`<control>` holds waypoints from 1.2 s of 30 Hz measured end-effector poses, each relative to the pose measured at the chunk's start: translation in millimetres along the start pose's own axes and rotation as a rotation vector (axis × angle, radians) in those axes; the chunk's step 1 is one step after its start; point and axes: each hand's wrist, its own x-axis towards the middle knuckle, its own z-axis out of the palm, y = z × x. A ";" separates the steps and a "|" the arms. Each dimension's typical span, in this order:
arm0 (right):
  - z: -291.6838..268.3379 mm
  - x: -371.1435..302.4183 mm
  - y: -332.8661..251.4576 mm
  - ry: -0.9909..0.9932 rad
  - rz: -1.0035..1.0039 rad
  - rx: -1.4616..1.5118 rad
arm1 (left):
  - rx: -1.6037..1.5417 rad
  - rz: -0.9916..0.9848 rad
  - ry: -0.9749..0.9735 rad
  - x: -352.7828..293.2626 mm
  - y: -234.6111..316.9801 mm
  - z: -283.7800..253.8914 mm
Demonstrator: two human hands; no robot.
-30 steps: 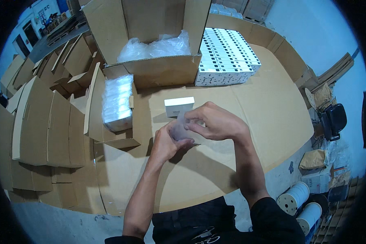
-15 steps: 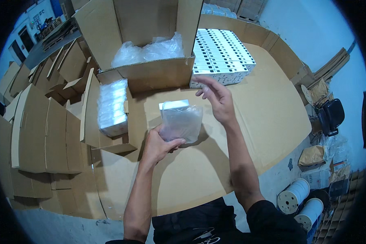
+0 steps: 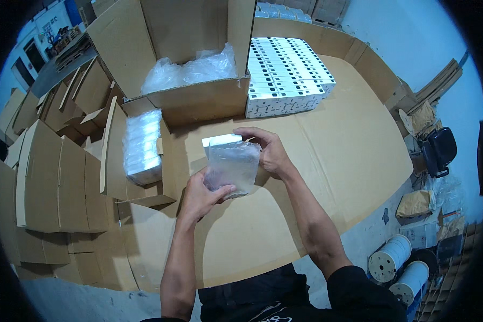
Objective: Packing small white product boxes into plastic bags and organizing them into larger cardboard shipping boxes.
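Observation:
A flat white box (image 3: pixel 220 140) sits in a clear plastic bag (image 3: pixel 234 170), its white upper edge showing above the bag's mouth. My left hand (image 3: pixel 199 194) grips the bag's lower left side, thumb across the front. At the upper right, my right hand (image 3: pixel 273 154) has its fingers closed at the bag's edge near the box's top corner; its fingertips are partly hidden. To the left, a small open carton (image 3: pixel 169 174) holds a row of boxes in clear bags (image 3: pixel 143 142). Loose clear bags (image 3: pixel 193 71) fill a large open carton (image 3: pixel 198 104) beyond my hands.
Rows of white boxes (image 3: pixel 287 75) with dark square marks stand at the back right. The table has a cardboard top (image 3: pixel 338 161) and a raised cardboard border (image 3: pixel 378 80). Folded cartons (image 3: pixel 59 182) crowd the left. White cable spools (image 3: pixel 390 258) lie on the floor at right.
My right hand has come down and left from the air onto the bag's upper right edge, its fingers closing. The bagged box has shifted slightly left and down in my left hand.

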 end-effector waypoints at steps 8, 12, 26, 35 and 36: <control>-9.6 0.6 -11.9 0.281 -0.084 0.052 | 0.001 0.064 0.012 2.0 -3.6 -2.0; -17.0 -3.3 -24.8 0.374 -0.187 0.098 | 0.015 0.041 0.000 1.6 -1.7 -3.1; -5.8 -2.4 -19.0 0.393 -0.165 0.560 | 0.017 0.013 0.015 1.0 0.0 -7.1; -9.9 -6.1 -21.7 0.283 -0.032 0.578 | -0.025 0.024 0.051 2.4 -1.9 -8.5; -10.3 -6.4 -22.7 0.275 0.014 0.595 | -0.011 0.018 0.046 4.1 -5.8 -9.7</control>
